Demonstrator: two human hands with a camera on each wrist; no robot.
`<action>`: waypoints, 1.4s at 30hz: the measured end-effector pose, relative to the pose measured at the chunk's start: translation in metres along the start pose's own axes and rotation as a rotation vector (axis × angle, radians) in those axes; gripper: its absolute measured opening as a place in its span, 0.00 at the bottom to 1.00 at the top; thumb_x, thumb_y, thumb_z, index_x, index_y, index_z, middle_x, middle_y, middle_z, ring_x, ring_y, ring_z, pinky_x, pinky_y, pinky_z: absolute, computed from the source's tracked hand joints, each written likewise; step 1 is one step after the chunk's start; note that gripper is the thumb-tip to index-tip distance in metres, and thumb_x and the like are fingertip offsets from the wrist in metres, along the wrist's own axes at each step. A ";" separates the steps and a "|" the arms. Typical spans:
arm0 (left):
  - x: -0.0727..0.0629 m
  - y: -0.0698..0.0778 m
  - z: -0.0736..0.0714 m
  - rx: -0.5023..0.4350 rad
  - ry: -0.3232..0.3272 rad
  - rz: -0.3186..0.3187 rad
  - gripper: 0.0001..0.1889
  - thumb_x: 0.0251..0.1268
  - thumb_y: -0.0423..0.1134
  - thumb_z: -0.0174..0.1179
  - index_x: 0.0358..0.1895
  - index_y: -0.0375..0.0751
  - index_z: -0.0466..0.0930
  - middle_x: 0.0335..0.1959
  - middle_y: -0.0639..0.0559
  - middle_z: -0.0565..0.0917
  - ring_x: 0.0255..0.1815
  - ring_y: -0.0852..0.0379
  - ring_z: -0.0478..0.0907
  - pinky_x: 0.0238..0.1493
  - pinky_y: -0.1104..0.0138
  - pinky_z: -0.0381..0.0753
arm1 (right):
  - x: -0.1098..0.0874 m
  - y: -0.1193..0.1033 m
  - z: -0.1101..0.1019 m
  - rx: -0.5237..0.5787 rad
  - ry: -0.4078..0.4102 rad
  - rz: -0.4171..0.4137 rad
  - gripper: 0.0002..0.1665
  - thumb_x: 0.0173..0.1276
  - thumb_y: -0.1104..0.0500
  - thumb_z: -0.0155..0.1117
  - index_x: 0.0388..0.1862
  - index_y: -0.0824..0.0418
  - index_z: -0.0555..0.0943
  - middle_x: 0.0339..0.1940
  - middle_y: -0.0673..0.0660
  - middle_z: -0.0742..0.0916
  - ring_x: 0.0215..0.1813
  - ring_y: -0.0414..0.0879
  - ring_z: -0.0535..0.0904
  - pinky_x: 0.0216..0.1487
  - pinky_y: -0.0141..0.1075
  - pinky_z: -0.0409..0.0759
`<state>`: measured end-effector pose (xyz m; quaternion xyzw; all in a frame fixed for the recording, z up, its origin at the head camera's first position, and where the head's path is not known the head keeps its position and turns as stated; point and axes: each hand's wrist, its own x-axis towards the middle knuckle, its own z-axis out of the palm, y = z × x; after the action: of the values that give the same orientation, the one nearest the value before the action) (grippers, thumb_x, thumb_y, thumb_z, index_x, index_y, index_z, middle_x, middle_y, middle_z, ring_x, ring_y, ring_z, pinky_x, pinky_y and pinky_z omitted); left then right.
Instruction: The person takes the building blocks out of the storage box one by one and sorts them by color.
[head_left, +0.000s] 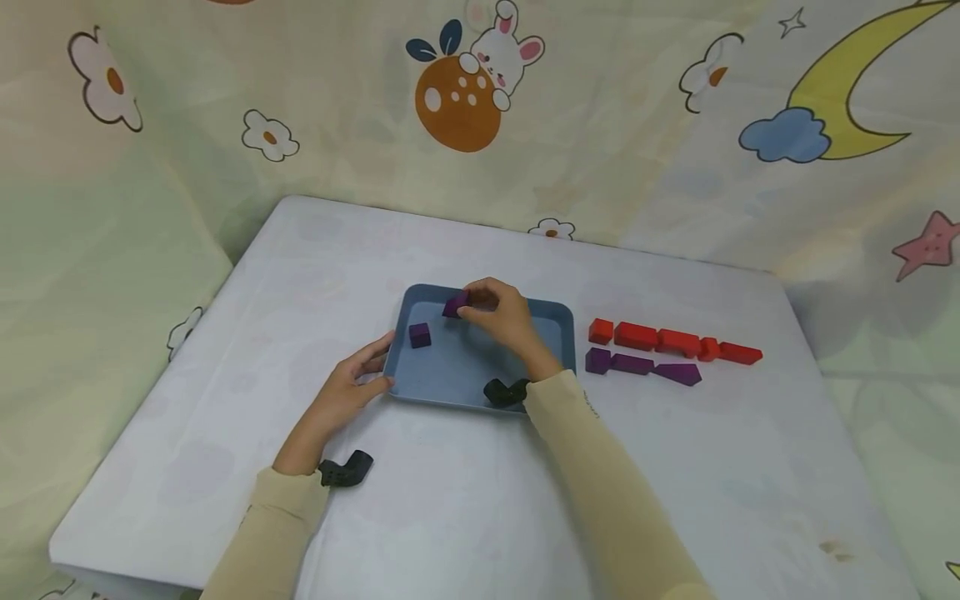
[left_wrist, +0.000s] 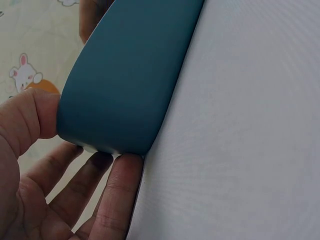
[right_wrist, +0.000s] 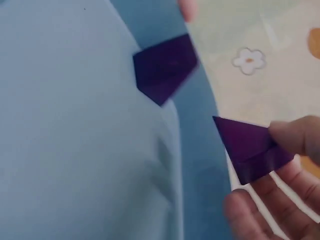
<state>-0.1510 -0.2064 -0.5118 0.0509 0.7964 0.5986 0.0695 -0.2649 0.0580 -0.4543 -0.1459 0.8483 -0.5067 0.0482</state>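
A blue rectangular tray [head_left: 465, 375] lies on the white table. The left hand [head_left: 351, 387] holds its left end near the front corner. In the left wrist view, the thumb [left_wrist: 42, 112] meets the rim, while the fingertips touch the outer wall. Above the tray's back left part, the right hand [head_left: 498, 317] pinches a purple wedge-shaped block [right_wrist: 252, 147] between thumb and fingers. The head view shows this purple block [head_left: 454, 305] just inside the back wall, raised in the grip. A purple cube-like block [head_left: 420, 335] sits in the tray near its left wall.
Right of the tray stands a row of several red blocks [head_left: 636, 336]. In front of it is a row of three purple blocks [head_left: 632, 364]. Each wrist wears a black device [head_left: 347, 469]. Patterned cloth [head_left: 337, 108] hangs behind the table [head_left: 420, 508].
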 end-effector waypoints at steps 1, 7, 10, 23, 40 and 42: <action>0.000 0.000 0.000 -0.001 -0.002 0.000 0.38 0.74 0.28 0.61 0.86 0.41 0.62 0.79 0.32 0.72 0.73 0.35 0.73 0.65 0.51 0.75 | -0.003 0.001 -0.006 0.025 0.001 -0.019 0.19 0.73 0.64 0.75 0.61 0.67 0.85 0.58 0.65 0.90 0.63 0.59 0.86 0.66 0.51 0.80; 0.001 0.001 0.000 0.003 -0.009 0.007 0.38 0.74 0.28 0.61 0.86 0.41 0.62 0.79 0.32 0.72 0.74 0.34 0.73 0.65 0.54 0.75 | -0.023 0.010 -0.044 0.168 0.010 -0.114 0.24 0.73 0.70 0.73 0.65 0.75 0.81 0.61 0.68 0.87 0.64 0.60 0.84 0.66 0.44 0.82; 0.000 0.001 0.000 0.004 -0.009 0.005 0.38 0.74 0.29 0.61 0.86 0.40 0.62 0.79 0.32 0.72 0.74 0.35 0.73 0.64 0.58 0.75 | -0.034 0.018 -0.061 0.205 0.042 -0.144 0.25 0.72 0.71 0.73 0.66 0.75 0.80 0.62 0.69 0.86 0.62 0.53 0.84 0.63 0.37 0.82; -0.001 0.001 0.001 0.018 -0.004 -0.004 0.39 0.74 0.30 0.61 0.86 0.40 0.61 0.80 0.32 0.70 0.74 0.34 0.73 0.61 0.63 0.76 | -0.094 0.059 -0.145 0.186 0.154 -0.204 0.25 0.73 0.78 0.66 0.68 0.79 0.76 0.60 0.50 0.87 0.61 0.38 0.83 0.58 0.28 0.82; 0.000 -0.002 0.001 -0.004 -0.004 -0.010 0.38 0.74 0.28 0.60 0.86 0.40 0.61 0.80 0.31 0.69 0.73 0.33 0.72 0.55 0.73 0.76 | -0.165 0.122 -0.228 -0.058 0.437 -0.110 0.25 0.76 0.78 0.62 0.71 0.77 0.77 0.56 0.32 0.85 0.59 0.27 0.81 0.59 0.18 0.74; 0.000 0.000 0.001 -0.003 -0.004 -0.007 0.38 0.74 0.27 0.60 0.86 0.39 0.61 0.80 0.30 0.70 0.73 0.33 0.72 0.55 0.73 0.76 | -0.171 0.128 -0.234 -0.078 0.482 -0.056 0.25 0.77 0.76 0.62 0.72 0.74 0.78 0.55 0.31 0.85 0.59 0.26 0.80 0.60 0.18 0.74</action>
<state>-0.1506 -0.2053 -0.5123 0.0493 0.7956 0.5994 0.0731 -0.1812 0.3630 -0.4650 -0.0460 0.8498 -0.4949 -0.1756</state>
